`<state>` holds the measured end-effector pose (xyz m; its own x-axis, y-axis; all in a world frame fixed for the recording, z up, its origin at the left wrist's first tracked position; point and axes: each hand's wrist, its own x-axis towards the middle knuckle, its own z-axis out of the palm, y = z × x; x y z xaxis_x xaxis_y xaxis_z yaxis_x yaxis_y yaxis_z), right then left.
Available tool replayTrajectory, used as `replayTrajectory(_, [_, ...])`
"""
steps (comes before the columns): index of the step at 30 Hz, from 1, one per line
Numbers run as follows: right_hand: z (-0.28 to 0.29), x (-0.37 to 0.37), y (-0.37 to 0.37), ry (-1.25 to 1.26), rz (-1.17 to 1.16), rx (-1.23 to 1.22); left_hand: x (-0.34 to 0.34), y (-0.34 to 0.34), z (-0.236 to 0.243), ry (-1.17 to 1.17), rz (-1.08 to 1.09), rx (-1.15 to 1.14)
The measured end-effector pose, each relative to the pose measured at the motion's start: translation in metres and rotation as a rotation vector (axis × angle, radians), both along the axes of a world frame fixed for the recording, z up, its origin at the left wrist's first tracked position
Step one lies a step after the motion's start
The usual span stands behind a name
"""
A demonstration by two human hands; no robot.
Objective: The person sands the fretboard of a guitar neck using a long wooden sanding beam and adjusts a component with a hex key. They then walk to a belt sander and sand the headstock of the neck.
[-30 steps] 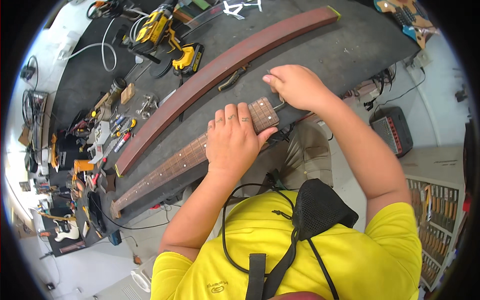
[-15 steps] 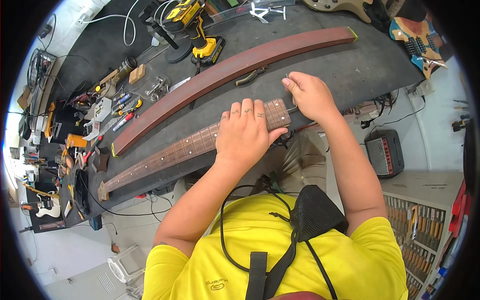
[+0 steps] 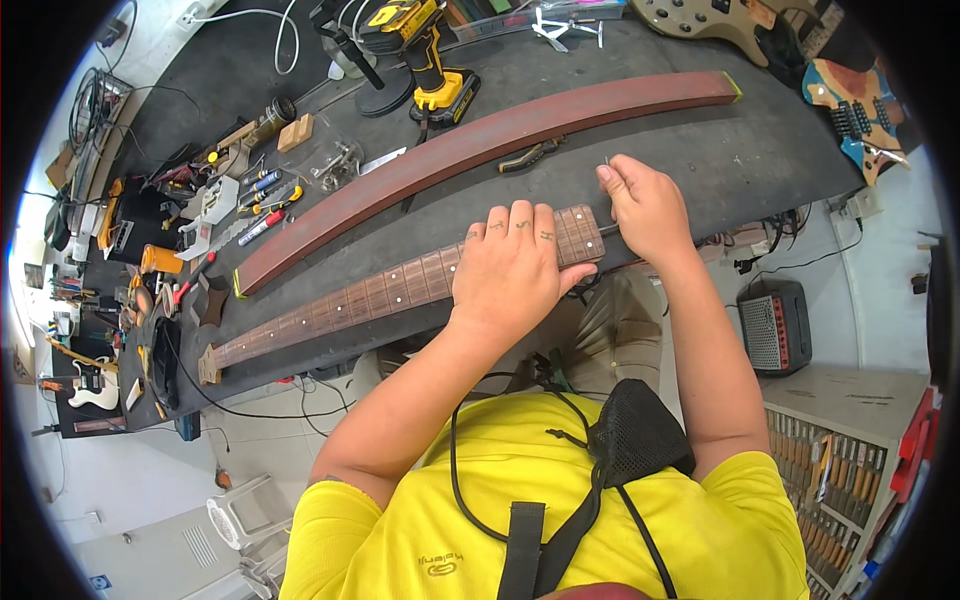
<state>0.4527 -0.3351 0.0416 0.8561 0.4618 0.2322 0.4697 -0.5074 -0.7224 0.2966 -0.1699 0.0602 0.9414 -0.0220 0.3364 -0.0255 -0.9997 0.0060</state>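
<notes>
My left hand (image 3: pixel 505 275) is closed over the wide end of a wooden guitar neck (image 3: pixel 345 305), whose fretted board with white dot inlays faces up along the bench's near edge. Just beyond that end, my right hand (image 3: pixel 645 215) grips a thin bent metal rod (image 3: pixel 610 229), probably an Allen key, at the neck's end; its tip shows above the thumb. A long reddish-brown beam (image 3: pixel 455 142) with yellow ends lies behind the neck, and a dark-handled tool (image 3: pixel 530 156) lies beside the beam.
The dark bench (image 3: pixel 760 150) holds a yellow cordless drill (image 3: pixel 440 95), scattered hand tools (image 3: pixel 262 200) at left and two electric guitar bodies (image 3: pixel 845 105) at back right. An amplifier (image 3: pixel 775 325) and a shelved cabinet (image 3: pixel 830 450) stand at right; cables hang below the bench.
The view has shifted, so the bench's contents appear farther right and more guitars show. Both hands keep their grips on the neck and rod, with only slight movement of the right hand.
</notes>
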Motion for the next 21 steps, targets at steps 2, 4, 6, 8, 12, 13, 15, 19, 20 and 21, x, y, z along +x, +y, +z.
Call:
replayTrajectory(2, [-0.001,0.001,0.0,-0.001,-0.004,0.012,0.0,0.0,0.0,-0.006,-0.002,0.0])
replayTrajectory(4, [-0.001,0.001,0.0,-0.041,-0.005,-0.026,0.0,0.001,0.0,-0.014,-0.006,-0.006])
replayTrajectory(6, [0.0,0.002,-0.002,-0.044,0.001,-0.012,0.0,0.001,-0.001,-0.019,-0.007,0.0])
replayTrajectory(8, [0.003,0.002,-0.004,0.005,0.005,0.03,0.001,0.001,-0.001,-0.017,-0.008,0.003])
replayTrajectory(12, [0.009,-0.004,-0.015,0.078,0.072,0.193,0.001,0.001,-0.002,-0.012,-0.006,0.006])
replayTrajectory(13, [0.01,-0.008,-0.019,0.114,0.072,0.223,0.001,0.001,-0.002,-0.019,-0.009,0.008])
replayTrajectory(15, [0.01,-0.017,-0.027,0.059,0.084,0.29,0.001,0.001,-0.002,-0.034,-0.015,0.012])
replayTrajectory(19, [0.005,-0.036,-0.044,-0.125,0.131,0.269,0.0,0.0,-0.002,-0.021,-0.004,0.013])
replayTrajectory(20, [0.003,-0.041,-0.048,-0.124,0.117,0.251,0.0,0.0,-0.002,-0.018,-0.001,0.012])
replayTrajectory(21, [0.0,-0.045,-0.05,-0.174,0.139,0.249,0.0,-0.001,-0.002,-0.014,0.002,0.013])
